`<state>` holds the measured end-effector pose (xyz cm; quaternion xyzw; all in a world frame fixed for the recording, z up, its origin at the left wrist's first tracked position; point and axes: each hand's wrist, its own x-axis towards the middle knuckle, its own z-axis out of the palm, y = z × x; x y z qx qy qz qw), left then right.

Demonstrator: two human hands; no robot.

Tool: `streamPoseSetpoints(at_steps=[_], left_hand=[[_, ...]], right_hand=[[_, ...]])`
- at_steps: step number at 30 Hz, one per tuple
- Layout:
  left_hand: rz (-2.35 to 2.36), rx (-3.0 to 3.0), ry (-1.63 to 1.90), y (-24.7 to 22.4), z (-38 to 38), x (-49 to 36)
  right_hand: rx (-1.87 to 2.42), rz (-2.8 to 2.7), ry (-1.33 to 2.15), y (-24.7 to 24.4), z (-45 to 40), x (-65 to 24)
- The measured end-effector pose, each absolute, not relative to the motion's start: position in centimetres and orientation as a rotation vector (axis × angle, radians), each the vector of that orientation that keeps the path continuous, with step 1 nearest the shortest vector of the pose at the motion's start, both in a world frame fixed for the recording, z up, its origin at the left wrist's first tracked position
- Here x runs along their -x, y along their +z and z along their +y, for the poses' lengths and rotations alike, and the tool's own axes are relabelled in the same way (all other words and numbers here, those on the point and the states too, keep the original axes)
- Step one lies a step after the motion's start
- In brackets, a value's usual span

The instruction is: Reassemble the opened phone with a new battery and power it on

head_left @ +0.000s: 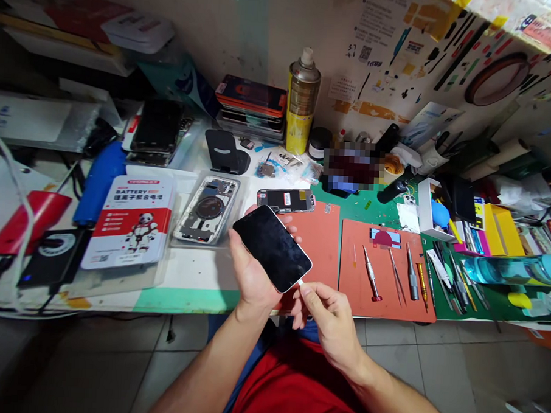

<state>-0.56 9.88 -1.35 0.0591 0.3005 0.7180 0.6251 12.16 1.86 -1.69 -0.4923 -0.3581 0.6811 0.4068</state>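
Note:
A smartphone [273, 248] with a dark screen and a light frame rests in my left hand [256, 279], whose thumb and fingers wrap its sides. My right hand [324, 311] pinches a small white charging cable plug [301, 282] at the phone's lower right end. Whether the plug is fully seated cannot be made out. Behind the phone lies a loose phone screen [287, 200] with its inner side up. To the left, an opened phone housing [208, 208] sits in a clear tray.
A battery box [128, 222] stands left of the housing. On the orange mat [358, 283] lie a screwdriver [372, 273], tweezers [397, 274] and other tools. A yellow spray can [302, 104], stacked phones [251, 105] and a black stand [224, 151] line the back. A blue bottle [514, 269] lies at right.

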Motion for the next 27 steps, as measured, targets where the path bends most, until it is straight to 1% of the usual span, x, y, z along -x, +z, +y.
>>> streamPoseSetpoints(at_steps=[27], left_hand=[[0.618,-0.08,1.625,-1.89,9.87,0.46]], right_hand=[[1.269,-0.935,1.698,-2.03,2.05,-12.09]])
